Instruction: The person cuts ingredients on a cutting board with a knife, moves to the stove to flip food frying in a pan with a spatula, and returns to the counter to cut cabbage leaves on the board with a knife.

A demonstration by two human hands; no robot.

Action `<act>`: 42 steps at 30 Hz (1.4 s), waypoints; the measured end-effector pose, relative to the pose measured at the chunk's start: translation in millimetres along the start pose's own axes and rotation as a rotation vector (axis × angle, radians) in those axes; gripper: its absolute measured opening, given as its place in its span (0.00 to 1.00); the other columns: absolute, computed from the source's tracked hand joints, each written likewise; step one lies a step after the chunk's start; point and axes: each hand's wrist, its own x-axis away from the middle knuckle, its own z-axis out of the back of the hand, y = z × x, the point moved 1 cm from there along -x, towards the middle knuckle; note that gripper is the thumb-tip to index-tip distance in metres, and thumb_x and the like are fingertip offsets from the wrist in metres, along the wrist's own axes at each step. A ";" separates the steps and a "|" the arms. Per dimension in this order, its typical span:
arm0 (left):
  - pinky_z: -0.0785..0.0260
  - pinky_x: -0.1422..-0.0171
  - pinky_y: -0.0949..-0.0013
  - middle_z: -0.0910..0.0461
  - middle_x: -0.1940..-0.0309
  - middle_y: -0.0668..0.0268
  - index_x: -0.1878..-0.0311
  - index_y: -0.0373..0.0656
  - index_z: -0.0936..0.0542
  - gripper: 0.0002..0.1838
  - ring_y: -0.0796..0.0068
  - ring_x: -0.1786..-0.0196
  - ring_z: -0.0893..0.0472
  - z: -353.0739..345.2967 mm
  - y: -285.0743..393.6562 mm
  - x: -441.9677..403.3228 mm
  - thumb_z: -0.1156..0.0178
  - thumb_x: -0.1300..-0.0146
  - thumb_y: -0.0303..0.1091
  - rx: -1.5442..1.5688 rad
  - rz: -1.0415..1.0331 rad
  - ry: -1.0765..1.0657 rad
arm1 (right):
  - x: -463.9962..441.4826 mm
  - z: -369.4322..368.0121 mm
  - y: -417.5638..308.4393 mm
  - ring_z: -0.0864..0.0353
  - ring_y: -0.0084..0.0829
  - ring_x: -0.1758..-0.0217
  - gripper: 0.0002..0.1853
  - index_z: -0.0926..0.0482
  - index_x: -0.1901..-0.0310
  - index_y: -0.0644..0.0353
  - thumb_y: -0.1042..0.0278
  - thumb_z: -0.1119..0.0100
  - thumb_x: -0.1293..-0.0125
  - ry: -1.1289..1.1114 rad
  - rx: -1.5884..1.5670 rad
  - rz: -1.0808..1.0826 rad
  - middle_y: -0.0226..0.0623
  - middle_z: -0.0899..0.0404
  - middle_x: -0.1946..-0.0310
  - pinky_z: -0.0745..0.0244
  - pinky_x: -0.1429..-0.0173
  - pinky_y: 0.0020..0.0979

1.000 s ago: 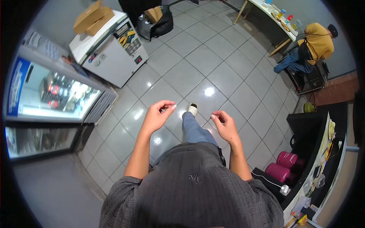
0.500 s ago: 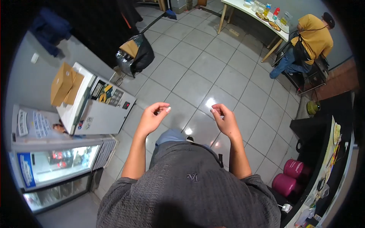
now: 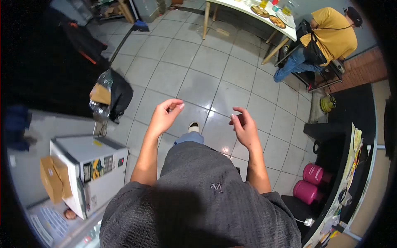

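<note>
My left hand (image 3: 164, 116) is held out in the air before my body, fingers loosely curled and thumb a little apart from them, with nothing in it. Level with it on the other side, my right hand (image 3: 245, 126) is also empty, its fingers bent and spread slightly from the thumb. Neither hand touches anything. Below them lies the grey tiled floor (image 3: 206, 84), where one shoe (image 3: 193, 127) of mine shows.
At left stand a white chest freezer (image 3: 105, 182) with a cardboard box (image 3: 53, 177) and a stuffed black bag (image 3: 123, 96). A table (image 3: 235, 5) with food is ahead. A seated person (image 3: 333, 35) is at right, beyond a counter (image 3: 351, 165) and pink cylinders (image 3: 305, 192).
I have stepped forward; the table, person and cylinders sit closer, and the freezer and bag have shifted down and left in view. My hands stay raised; the right fingers have spread slightly.
</note>
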 end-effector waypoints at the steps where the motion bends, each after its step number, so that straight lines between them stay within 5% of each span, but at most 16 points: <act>1: 0.32 0.55 0.78 0.19 0.67 0.74 0.50 0.38 0.16 0.11 0.86 0.63 0.25 2.9 11.2 -33.5 0.35 0.32 0.32 0.004 -0.004 -0.022 | -24.2 10.4 -6.3 0.17 0.23 0.67 0.15 0.24 0.44 0.63 0.66 0.41 0.27 0.030 0.082 -0.003 0.37 0.18 0.74 0.25 0.64 0.27; 7: 0.28 0.49 0.75 0.16 0.62 0.70 0.50 0.37 0.16 0.11 0.83 0.55 0.21 7.2 77.7 -208.3 0.37 0.31 0.32 -0.004 -0.064 -0.090 | -151.2 53.7 -28.1 0.24 0.19 0.73 0.10 0.16 0.57 0.64 0.65 0.42 0.27 0.246 0.074 0.081 0.29 0.22 0.78 0.29 0.67 0.24; 10: 0.31 0.55 0.76 0.15 0.64 0.71 0.51 0.39 0.15 0.12 0.83 0.60 0.21 -10.0 75.9 -284.2 0.36 0.31 0.36 0.099 -0.113 -0.165 | -217.8 71.4 -19.7 0.25 0.18 0.73 0.12 0.14 0.62 0.64 0.65 0.41 0.28 0.318 0.096 0.015 0.29 0.22 0.78 0.31 0.68 0.24; 16: 0.30 0.48 0.74 0.17 0.64 0.71 0.55 0.37 0.16 0.13 0.81 0.57 0.21 -39.7 82.2 -428.0 0.41 0.27 0.39 0.130 -0.056 -0.149 | -382.3 115.2 13.4 0.29 0.17 0.73 0.12 0.15 0.64 0.65 0.63 0.37 0.30 0.257 0.089 -0.007 0.27 0.23 0.78 0.32 0.68 0.24; 26: 0.33 0.54 0.76 0.20 0.67 0.73 0.60 0.40 0.18 0.11 0.84 0.60 0.24 -75.6 139.0 -659.1 0.41 0.27 0.38 0.131 0.024 -0.030 | -650.8 221.9 -29.3 0.22 0.21 0.71 0.10 0.17 0.58 0.64 0.64 0.37 0.31 0.195 0.170 0.083 0.33 0.18 0.74 0.28 0.65 0.26; 42: 0.37 0.57 0.76 0.26 0.72 0.73 0.67 0.44 0.27 0.11 0.82 0.64 0.26 -190.6 220.8 -1050.3 0.52 0.26 0.34 0.151 -0.010 -0.456 | -863.3 302.0 -10.4 0.29 0.17 0.69 0.10 0.17 0.59 0.66 0.66 0.36 0.31 0.621 0.025 -0.186 0.27 0.23 0.74 0.31 0.64 0.23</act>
